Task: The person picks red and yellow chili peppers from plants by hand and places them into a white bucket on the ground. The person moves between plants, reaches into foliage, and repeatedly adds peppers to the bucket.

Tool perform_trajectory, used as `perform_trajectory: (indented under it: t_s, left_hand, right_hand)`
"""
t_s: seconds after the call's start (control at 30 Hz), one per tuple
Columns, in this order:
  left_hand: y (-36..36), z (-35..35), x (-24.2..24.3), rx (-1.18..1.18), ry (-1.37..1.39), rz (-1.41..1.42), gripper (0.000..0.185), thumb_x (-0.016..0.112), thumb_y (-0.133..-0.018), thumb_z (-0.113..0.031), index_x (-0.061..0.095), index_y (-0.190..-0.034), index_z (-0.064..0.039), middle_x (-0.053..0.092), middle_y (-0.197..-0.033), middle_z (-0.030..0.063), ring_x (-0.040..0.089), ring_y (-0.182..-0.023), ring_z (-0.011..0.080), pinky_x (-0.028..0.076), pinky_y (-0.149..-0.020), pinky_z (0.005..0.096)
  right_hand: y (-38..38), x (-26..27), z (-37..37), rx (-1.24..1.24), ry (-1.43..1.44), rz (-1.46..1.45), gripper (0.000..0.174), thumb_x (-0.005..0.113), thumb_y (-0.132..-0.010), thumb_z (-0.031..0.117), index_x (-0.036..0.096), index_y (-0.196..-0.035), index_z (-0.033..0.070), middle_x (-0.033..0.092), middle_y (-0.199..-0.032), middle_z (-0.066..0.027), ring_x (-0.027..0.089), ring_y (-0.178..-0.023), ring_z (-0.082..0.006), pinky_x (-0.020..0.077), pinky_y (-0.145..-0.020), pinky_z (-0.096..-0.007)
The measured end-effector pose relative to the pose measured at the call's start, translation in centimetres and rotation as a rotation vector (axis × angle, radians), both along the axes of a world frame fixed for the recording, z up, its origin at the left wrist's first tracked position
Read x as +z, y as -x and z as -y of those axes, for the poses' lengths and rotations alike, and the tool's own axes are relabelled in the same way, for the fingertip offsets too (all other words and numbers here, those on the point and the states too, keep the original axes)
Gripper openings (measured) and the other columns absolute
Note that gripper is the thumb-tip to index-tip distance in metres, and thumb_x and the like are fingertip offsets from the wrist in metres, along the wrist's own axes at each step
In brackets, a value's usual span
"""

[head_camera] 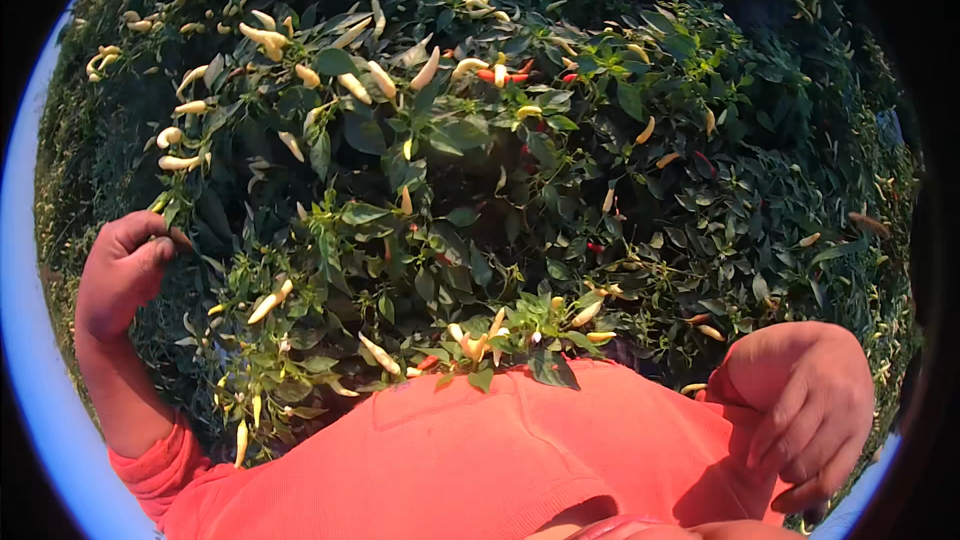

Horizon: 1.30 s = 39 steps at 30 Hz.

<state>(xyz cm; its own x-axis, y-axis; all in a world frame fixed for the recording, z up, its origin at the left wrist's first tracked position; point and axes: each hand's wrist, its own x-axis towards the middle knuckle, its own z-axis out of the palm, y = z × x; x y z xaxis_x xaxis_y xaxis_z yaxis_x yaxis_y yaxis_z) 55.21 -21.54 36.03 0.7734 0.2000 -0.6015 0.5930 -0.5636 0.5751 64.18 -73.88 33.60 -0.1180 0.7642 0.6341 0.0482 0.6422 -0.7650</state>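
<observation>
My left hand (127, 262) pinches a leafy pepper shoot (172, 202) between thumb and fingers at the left of the view. Just above it, pale cream chili peppers (180, 163) hang on the same side of the plant. At the lower right, my right hand (814, 405) is raised beside my coral shirt, wrist bent and fingers drooping downward. Its fingers are loosely curled, and the palm side is hidden, so whether it holds anything does not show. Between my arms stands a dense chili plant (457, 225) bearing cream, yellow and red fruit.
More pepper plants (780, 187) spread to both sides and toward the top. Ripe red chilies (501, 76) show among the pale ones. A leafy cluster with cream peppers (474, 345) reaches against the front of my shirt (465, 450). Bright sky edges the left rim.
</observation>
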Motion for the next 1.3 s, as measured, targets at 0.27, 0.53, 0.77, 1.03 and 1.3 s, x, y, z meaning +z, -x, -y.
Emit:
perform_trajectory:
  t_s: [0.27, 0.53, 0.77, 1.03, 1.3]
  left_hand:
    - [-3.4, 12.3, 3.7, -0.457, 0.288, 0.275, 0.032, 0.065, -0.084, -0.025, 0.064, -0.098, 0.003, 0.052, -0.066, -0.0023, 0.039, -0.049, 0.0002, 0.027, -0.044, 0.0159]
    - [-5.9, 18.2, 2.3, -0.505, 0.280, 0.199, 0.026, 0.064, -0.085, -0.021, 0.066, -0.098, 0.001, 0.052, -0.069, -0.0056, 0.038, -0.054, -0.0001, 0.028, -0.048, 0.0164]
    - [-6.1, 20.3, 1.7, -0.595, 0.189, 0.255, 0.032, 0.064, -0.086, -0.027, 0.065, -0.099, 0.003, 0.057, -0.074, -0.0018, 0.039, -0.050, -0.0001, 0.028, -0.045, 0.0164]
    - [-5.5, 20.4, 0.8, -0.630, 0.222, 0.198, 0.028, 0.064, -0.085, -0.022, 0.066, -0.098, 0.003, 0.064, -0.083, 0.0026, 0.054, -0.071, 0.0070, 0.043, -0.063, 0.0208]
    - [-6.9, 22.7, 1.0, -0.698, 0.164, 0.165, 0.024, 0.063, -0.085, -0.021, 0.066, -0.099, -0.001, 0.066, -0.086, 0.0046, 0.059, -0.078, 0.0092, 0.047, -0.071, 0.0241]
  right_hand:
    - [7.1, 2.3, 0.4, -0.145, 0.042, 0.312, 0.017, 0.046, -0.084, 0.012, 0.052, -0.068, 0.011, 0.050, -0.065, -0.0002, 0.053, -0.063, -0.0174, 0.0453, -0.063, -0.0335]
    - [7.0, 0.1, 2.2, -0.245, 0.027, 0.328, 0.014, 0.046, -0.083, 0.014, 0.053, -0.071, 0.009, 0.050, -0.066, -0.0010, 0.052, -0.064, -0.0177, 0.0444, -0.063, -0.0334]
    - [6.4, -1.5, 1.8, -0.212, -0.010, 0.338, 0.013, 0.047, -0.082, 0.015, 0.053, -0.074, 0.007, 0.049, -0.066, -0.0017, 0.051, -0.065, -0.0180, 0.0436, -0.063, -0.0333]
    - [5.5, -2.9, 0.2, -0.184, -0.036, 0.335, 0.014, 0.047, -0.081, 0.016, 0.054, -0.077, 0.004, 0.049, -0.067, -0.0026, 0.050, -0.066, -0.0183, 0.0428, -0.063, -0.0331]
    - [5.3, -3.6, -0.3, -0.188, -0.051, 0.340, 0.017, 0.048, -0.081, 0.018, 0.054, -0.080, 0.002, 0.049, -0.068, -0.0034, 0.049, -0.068, -0.0186, 0.0419, -0.063, -0.0330]
